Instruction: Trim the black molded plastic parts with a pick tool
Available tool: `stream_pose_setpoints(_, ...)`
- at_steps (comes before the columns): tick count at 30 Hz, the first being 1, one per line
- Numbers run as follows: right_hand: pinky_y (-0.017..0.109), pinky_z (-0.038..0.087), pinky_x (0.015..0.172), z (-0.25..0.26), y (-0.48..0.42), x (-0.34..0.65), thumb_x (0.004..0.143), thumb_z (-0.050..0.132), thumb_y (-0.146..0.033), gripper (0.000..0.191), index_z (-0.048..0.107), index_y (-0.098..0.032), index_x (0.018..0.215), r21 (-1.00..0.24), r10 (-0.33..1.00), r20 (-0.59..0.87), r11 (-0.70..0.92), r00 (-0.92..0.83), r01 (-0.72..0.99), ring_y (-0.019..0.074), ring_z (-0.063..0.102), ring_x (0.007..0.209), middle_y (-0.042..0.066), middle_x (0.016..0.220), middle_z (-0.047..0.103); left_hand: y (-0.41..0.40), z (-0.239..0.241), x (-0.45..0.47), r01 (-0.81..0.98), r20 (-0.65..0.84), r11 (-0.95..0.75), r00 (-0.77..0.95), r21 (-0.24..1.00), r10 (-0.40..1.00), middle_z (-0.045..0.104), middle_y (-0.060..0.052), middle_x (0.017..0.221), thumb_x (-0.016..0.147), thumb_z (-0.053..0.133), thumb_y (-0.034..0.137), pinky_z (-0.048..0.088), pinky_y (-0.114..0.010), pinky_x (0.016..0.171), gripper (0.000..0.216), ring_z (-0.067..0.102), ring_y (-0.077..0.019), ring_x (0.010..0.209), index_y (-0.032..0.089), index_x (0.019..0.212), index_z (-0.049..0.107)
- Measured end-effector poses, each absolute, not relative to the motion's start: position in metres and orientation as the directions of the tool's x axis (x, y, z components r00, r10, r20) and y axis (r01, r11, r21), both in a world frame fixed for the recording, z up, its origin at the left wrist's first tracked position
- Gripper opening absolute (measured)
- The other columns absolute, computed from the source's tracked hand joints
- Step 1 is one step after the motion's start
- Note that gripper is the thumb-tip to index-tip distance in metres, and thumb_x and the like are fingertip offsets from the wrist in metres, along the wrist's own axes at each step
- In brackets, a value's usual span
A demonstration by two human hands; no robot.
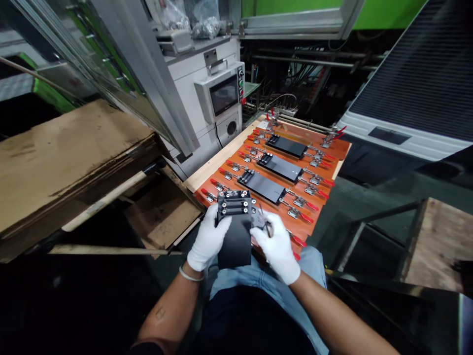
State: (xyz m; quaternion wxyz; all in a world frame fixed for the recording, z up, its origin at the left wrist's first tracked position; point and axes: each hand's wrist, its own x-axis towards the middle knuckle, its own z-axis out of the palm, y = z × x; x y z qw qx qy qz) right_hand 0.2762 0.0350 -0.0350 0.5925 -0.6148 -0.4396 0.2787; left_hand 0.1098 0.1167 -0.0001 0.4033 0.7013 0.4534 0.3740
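My left hand (211, 235), in a white glove, grips the left side of a black rectangular panel (235, 241). Bars with round metal fittings cross the panel's far end, and its plain part hangs over my lap. To the right, my gloved right hand (274, 244) has its fingers curled around a small, thin dark tool whose exact kind I cannot make out. Beyond both hands, similar black panels (261, 186) lie on an orange board (254, 164). Toggle clamps (301, 201) with red handles stand at the ends of those panels.
A white machine cabinet with a control screen (223, 96) stands ahead. Cardboard (70, 148) lies on a rack at my left, near a metal door frame (148, 64). A ribbed dark machine cover (417, 84) is at the right, above a wooden-topped stand (439, 241).
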Motion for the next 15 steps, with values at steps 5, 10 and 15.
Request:
stream_pose_setpoints(5,0.049,0.047,0.112,-0.035,0.018,0.265,0.080,0.074,-0.046,0.069,0.057,-0.020,0.142,-0.994,0.932,-0.112,-0.097,0.344,-0.059,0.0317,0.058,0.130,0.010,0.140,0.062,0.116,0.002,0.123,0.192,0.162,-0.244,0.364,0.951,0.917,0.067,-0.014,0.132,0.091,0.059,0.042,0.046,-0.044,0.109,0.047,0.062,-0.0281,0.123,0.014,0.130,0.061)
stream_pose_setpoints(10,0.051,0.041,0.117,-0.029,0.003,0.283,0.082,0.073,-0.048,0.065,0.060,-0.022,0.141,-0.995,0.928,-0.078,-0.097,0.364,0.033,0.0310,0.057,0.132,0.007,0.140,0.063,0.117,0.004,0.132,-0.105,0.101,-0.053,0.531,0.993,0.841,0.070,-0.012,0.129,0.094,0.060,0.045,0.045,-0.045,0.112,0.043,0.062,-0.0301,0.124,0.016,0.125,0.070)
stream_pose_setpoints(15,0.051,0.042,0.116,-0.036,-0.005,0.295,0.076,0.079,-0.052,0.070,0.064,-0.019,0.137,-0.993,0.907,-0.055,-0.093,0.418,0.072,0.0342,0.056,0.132,0.012,0.138,0.063,0.121,-0.007,0.135,-0.087,0.074,-0.034,0.513,0.996,0.855,0.074,-0.010,0.121,0.098,0.052,0.047,0.049,-0.046,0.110,0.040,0.066,-0.0297,0.119,0.021,0.120,0.074)
